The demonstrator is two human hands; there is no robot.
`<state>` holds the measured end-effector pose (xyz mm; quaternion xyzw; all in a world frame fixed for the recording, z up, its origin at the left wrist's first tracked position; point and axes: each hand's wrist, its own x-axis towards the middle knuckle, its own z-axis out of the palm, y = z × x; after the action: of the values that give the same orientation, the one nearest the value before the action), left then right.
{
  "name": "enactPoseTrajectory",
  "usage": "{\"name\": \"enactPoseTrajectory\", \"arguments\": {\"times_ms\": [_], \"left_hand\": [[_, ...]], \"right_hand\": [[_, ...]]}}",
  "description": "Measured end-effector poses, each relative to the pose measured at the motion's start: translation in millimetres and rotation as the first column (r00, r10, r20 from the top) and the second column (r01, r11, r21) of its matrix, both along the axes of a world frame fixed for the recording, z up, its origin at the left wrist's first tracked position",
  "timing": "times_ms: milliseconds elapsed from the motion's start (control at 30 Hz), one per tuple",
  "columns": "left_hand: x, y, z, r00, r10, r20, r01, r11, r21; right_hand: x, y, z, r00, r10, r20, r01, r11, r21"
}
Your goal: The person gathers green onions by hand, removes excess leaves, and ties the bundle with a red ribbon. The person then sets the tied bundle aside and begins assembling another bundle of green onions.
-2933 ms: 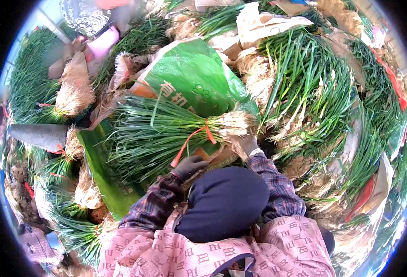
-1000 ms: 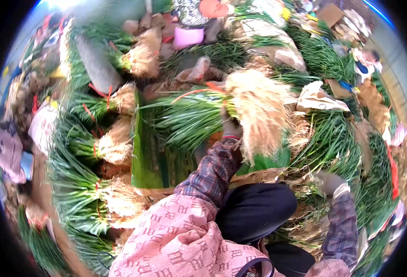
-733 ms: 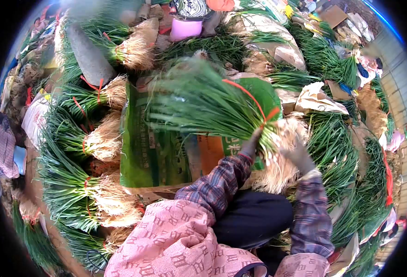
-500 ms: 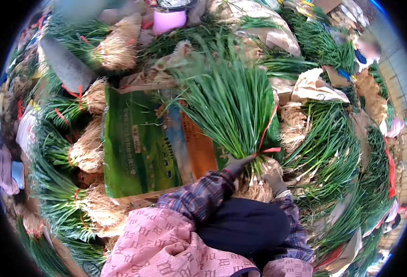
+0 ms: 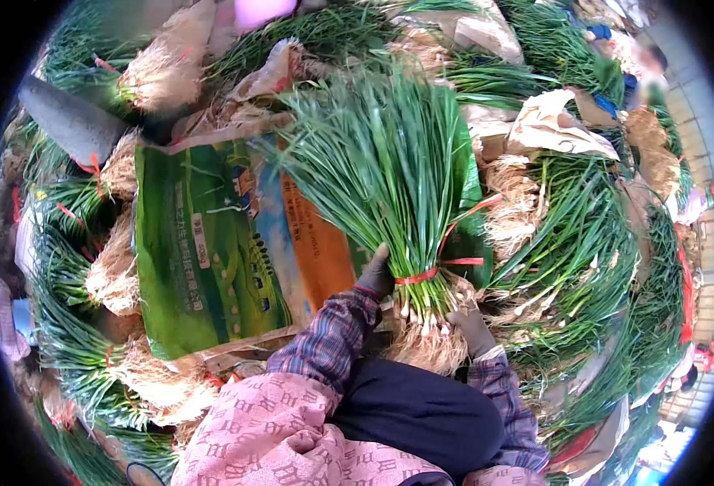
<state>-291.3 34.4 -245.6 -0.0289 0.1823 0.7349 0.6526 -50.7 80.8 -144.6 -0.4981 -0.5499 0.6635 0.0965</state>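
Note:
A large bunch of green onions (image 5: 409, 194) lies with its leaves pointing away from me. A red tie (image 5: 418, 276) circles it above the white bulbs, its loose ends sticking out to the right. My left hand (image 5: 379, 273), in a dark glove, grips the bunch's left side at the tie, thumb up. At the lower right, my gloved right hand (image 5: 473, 330) holds the bulb end beside the shaggy roots (image 5: 426, 347); some of its fingers are hidden. Under the leaves is a green and orange printed sack (image 5: 211, 251).
Tied bunches with pale roots (image 5: 162, 377) line the left side. Loose green onions (image 5: 571, 235) are heaped at the right, near crumpled brown paper (image 5: 555, 125). A grey tapered object (image 5: 73, 117) is at upper left, and a pink container (image 5: 264, 10) at the top edge.
My left hand has moved from the front of the stems to their left side, uncovering the red tie around the bunch. The view has shifted, and the bunch stands slightly more upright.

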Motion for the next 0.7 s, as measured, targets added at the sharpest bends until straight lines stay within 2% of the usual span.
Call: {"name": "enactPoseTrajectory", "arguments": {"times_ms": [33, 67, 100, 133, 167, 200, 233, 267, 333, 367, 400, 433, 467, 500, 533, 567, 600, 633, 667, 700], "left_hand": [[-7, 2, 5, 0.999, -0.003, 0.040, 0.000, 0.998, 0.061], [-13, 6, 12, 0.998, 0.041, -0.040, -0.040, 0.998, 0.046], [-22, 8, 27, 0.989, 0.086, -0.123, -0.082, 0.996, 0.035], [-33, 10, 40, 0.969, 0.133, -0.208, -0.130, 0.991, 0.029], [-45, 11, 44, 0.930, 0.188, -0.316, -0.208, 0.978, -0.030], [-59, 11, 59, 0.899, 0.161, -0.408, -0.208, 0.975, -0.073], [-76, 11, 80, 0.855, 0.139, -0.500, -0.220, 0.970, -0.105], [-93, 12, 101, 0.800, 0.118, -0.588, -0.238, 0.962, -0.131], [-120, 7, 127, 0.708, 0.140, -0.692, -0.251, 0.966, -0.061], [-135, 3, 137, 0.662, 0.142, -0.736, -0.230, 0.973, -0.019], [-148, -1, 147, 0.614, 0.142, -0.776, -0.209, 0.978, 0.013], [-160, -11, 180, 0.442, 0.184, -0.878, -0.194, 0.975, 0.106], [-170, -17, 187, 0.300, 0.198, -0.933, -0.289, 0.951, 0.109], [-179, -27, 191, 0.153, 0.190, -0.970, -0.386, 0.915, 0.119], [-188, -36, 195, 0.005, 0.160, -0.987, -0.473, 0.870, 0.139], [-190, -51, 223, -0.168, 0.033, -0.985, -0.518, 0.848, 0.116], [-186, -62, 248, -0.321, -0.113, -0.940, -0.568, 0.817, 0.096], [-179, -69, 270, -0.454, -0.257, -0.853, -0.608, 0.789, 0.085], [-171, -71, 281, -0.565, -0.392, -0.726, -0.639, 0.765, 0.084], [-161, -73, 277, -0.651, -0.357, -0.670, -0.617, 0.763, 0.193]], "right_hand": [[-11, 9, 30, 0.978, 0.156, 0.136, -0.152, 0.988, -0.038], [-21, 14, 49, 0.873, 0.282, 0.399, -0.368, 0.917, 0.157], [-54, 22, 99, 0.601, 0.380, 0.704, -0.578, 0.814, 0.053], [-87, 28, 151, 0.226, 0.392, 0.892, -0.709, 0.694, -0.125], [-99, 28, 175, 0.443, 0.193, 0.875, -0.734, 0.639, 0.230], [-112, 29, 195, 0.656, 0.018, 0.755, -0.662, 0.496, 0.563], [-135, 31, 216, 0.822, 0.045, 0.568, -0.540, 0.376, 0.753], [-163, 32, 235, 0.931, 0.104, 0.349, -0.364, 0.252, 0.897], [-214, 29, 263, 0.712, -0.014, 0.702, -0.700, 0.075, 0.711], [-225, 45, 249, 0.663, 0.071, 0.746, -0.749, 0.059, 0.660], [-225, 66, 232, 0.790, 0.029, 0.612, -0.603, 0.216, 0.768], [-216, 92, 215, 0.885, -0.027, 0.465, -0.425, 0.361, 0.830], [-203, 110, 210, 0.943, -0.089, 0.320, -0.237, 0.493, 0.837], [-170, 117, 226, 0.991, -0.095, 0.092, -0.002, 0.688, 0.726], [-157, 103, 223, 0.998, 0.001, 0.068, -0.043, 0.786, 0.616], [-144, 90, 221, 0.996, 0.083, 0.041, -0.093, 0.866, 0.492], [-138, 68, 195, 0.929, 0.311, 0.203, -0.369, 0.826, 0.426], [-133, 45, 164, 0.792, 0.508, 0.339, -0.605, 0.731, 0.316], [-140, 24, 132, 0.831, 0.552, 0.070, -0.554, 0.810, 0.190], [-147, 4, 101, 0.834, 0.519, -0.188, -0.527, 0.850, 0.008]]}}
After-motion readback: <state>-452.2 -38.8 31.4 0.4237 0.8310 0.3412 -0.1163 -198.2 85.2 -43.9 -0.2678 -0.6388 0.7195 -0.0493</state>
